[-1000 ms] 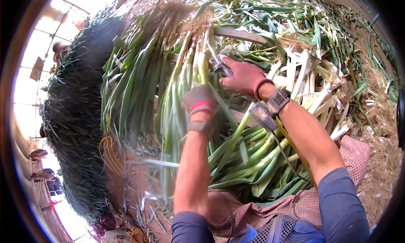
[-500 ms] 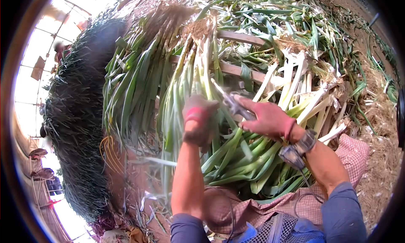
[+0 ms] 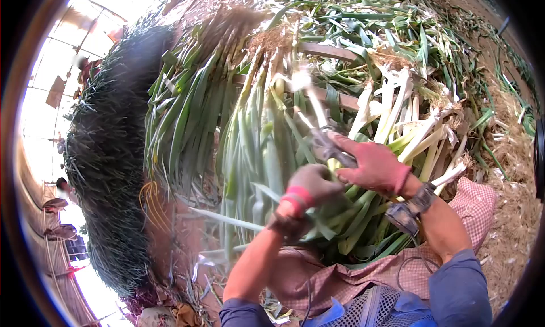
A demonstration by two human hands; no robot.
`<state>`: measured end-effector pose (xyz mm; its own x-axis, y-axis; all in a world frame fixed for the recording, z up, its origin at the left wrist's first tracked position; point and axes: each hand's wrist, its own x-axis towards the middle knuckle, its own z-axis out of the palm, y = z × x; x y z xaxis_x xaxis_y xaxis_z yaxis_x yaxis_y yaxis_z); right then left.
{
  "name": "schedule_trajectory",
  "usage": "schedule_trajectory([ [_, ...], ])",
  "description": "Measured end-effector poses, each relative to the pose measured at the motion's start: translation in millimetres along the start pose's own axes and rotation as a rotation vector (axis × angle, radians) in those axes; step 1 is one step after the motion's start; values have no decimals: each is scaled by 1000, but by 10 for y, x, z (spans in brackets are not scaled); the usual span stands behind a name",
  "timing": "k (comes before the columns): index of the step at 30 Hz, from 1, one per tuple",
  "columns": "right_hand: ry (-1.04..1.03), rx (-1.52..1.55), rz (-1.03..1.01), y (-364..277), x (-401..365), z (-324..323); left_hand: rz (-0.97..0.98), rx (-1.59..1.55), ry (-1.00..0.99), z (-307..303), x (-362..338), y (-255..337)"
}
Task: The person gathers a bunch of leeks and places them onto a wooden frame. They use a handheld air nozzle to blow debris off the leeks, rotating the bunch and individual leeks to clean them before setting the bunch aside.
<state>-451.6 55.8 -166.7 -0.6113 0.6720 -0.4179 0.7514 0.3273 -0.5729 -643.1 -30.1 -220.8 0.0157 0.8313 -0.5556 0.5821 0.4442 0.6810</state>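
Long green-leaved leeks (image 3: 267, 156): clenched in grey-gloved left hand (image 3: 309, 186); small dark cutting tool (image 3: 322, 148) gripped by red-gloved right hand (image 3: 374, 167); left hand liable to be nicked if blade slips.

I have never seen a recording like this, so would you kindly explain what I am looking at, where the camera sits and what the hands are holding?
There is no machine: this is one wide-angle picture from a camera worn on a person's head, looking down at their own two gloved hands, which is why the edges curve. The left hand is closed around a bundle of green leaves. The right hand holds a small dark tool against the stalks; it is too blurred to say what kind. A strapped device sits on that wrist. Ahead lies a heap of long onion-like plants with white stalks and a wooden bar. A checked cloth covers the lap.
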Motion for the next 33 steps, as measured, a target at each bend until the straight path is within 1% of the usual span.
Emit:
schedule_trajectory([
  [1,-30,24,43,33,-88,-65,-69,-45,-140,57,-101,204],
  [2,56,19,62,165,-110,-85,15,159,-185,207,-118,264],
  [3,159,27,65,347,-103,-85,102,188,-254,342,-137,325],
  [5,290,-116,182,611,-111,-209,320,368,-311,452,-72,442],
  [6,334,-53,220,706,-147,-248,300,291,-385,295,80,498],
  [7,377,11,257,810,-181,-275,147,309,-237,132,222,494],
  [8,395,32,238,877,-209,-253,172,214,1,20,572,312],
  [9,412,54,219,945,-236,-231,236,-65,246,-94,903,55],
  [10,328,138,234,867,-318,-247,111,-3,345,-328,1120,55],
  [11,244,221,248,799,-378,-236,79,302,567,-458,1304,19],
  [12,205,241,217,752,-416,-176,-25,361,615,-557,1475,3],
  [13,181,241,152,681,-439,-124,-67,376,602,-657,1646,-59],
  [15,205,273,10,662,-423,102,-90,294,594,-676,1968,-102],
  [16,206,270,18,625,-394,132,-85,249,614,-646,2072,-122],
  [17,152,215,-18,569,-369,158,-86,246,609,-606,2228,-275],
  [19,102,157,-55,502,-322,134,48,-158,560,-566,2306,-432],
  [20,86,189,-6,490,-265,71,95,-341,517,-568,2169,-351],
  [21,69,224,43,489,-224,11,95,-340,515,-522,2084,-437],
  [22,145,249,16,568,-142,47,117,-250,456,-505,1996,-521],
  [23,170,195,30,609,-95,25,140,-160,399,-472,1893,-580],
  [25,169,137,0,553,-82,-16,161,-291,258,-313,1424,-694],
  [26,162,142,-3,519,-106,19,237,-183,247,-220,1199,-798],
  [27,74,193,-49,482,-145,72,116,-220,235,-108,1011,-887],
  [28,-11,240,-96,441,-176,110,99,-183,240,-46,771,-889],
  [29,-15,242,-100,368,-187,123,86,-147,247,-33,568,-820],
  [30,-60,181,-21,275,-198,129,84,-147,249,-32,466,-746],
  [31,-103,120,60,216,-216,136,18,-39,240,-26,385,-672],
  [32,-101,120,60,242,-235,189,-45,69,229,-30,342,-623],
  [33,-94,99,7,312,-248,279,-41,68,229,-43,334,-597],
])
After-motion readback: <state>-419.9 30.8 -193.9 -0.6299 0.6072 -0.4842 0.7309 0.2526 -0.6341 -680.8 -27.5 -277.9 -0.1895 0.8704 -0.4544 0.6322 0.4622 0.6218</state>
